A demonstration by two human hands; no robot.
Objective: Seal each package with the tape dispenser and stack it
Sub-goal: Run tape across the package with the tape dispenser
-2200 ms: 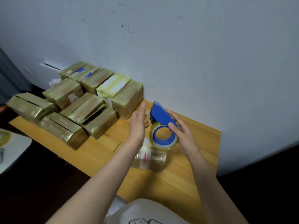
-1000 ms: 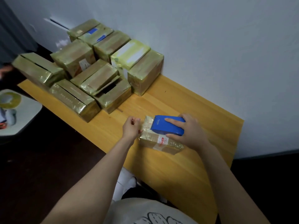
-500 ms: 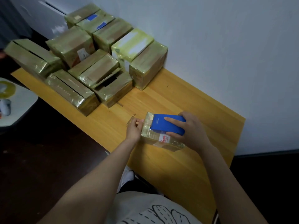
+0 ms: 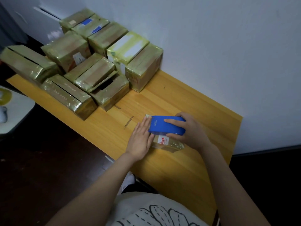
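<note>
A small tape-wrapped package (image 4: 169,143) with a red-and-white label lies on the wooden table (image 4: 179,168). The blue tape dispenser (image 4: 161,126) sits on top of it, and my right hand (image 4: 190,131) grips the dispenser with fingers curled over its top. My left hand (image 4: 140,137) lies flat with straight fingers, pressing on the package's left end beside the dispenser's front. A pile of several taped cardboard packages (image 4: 91,62) stands at the table's far left against the wall.
One box in the pile (image 4: 109,90) has a flap gaping open. A white wall (image 4: 211,46) runs along the table's far side. A white stool or side surface (image 4: 13,111) with small items sits at the left. Dark floor lies below the table's near edge.
My left hand has gone from pinching the package's left end to lying flat on it. The dispenser stays on the package under my right hand. The camera has shifted slightly.
</note>
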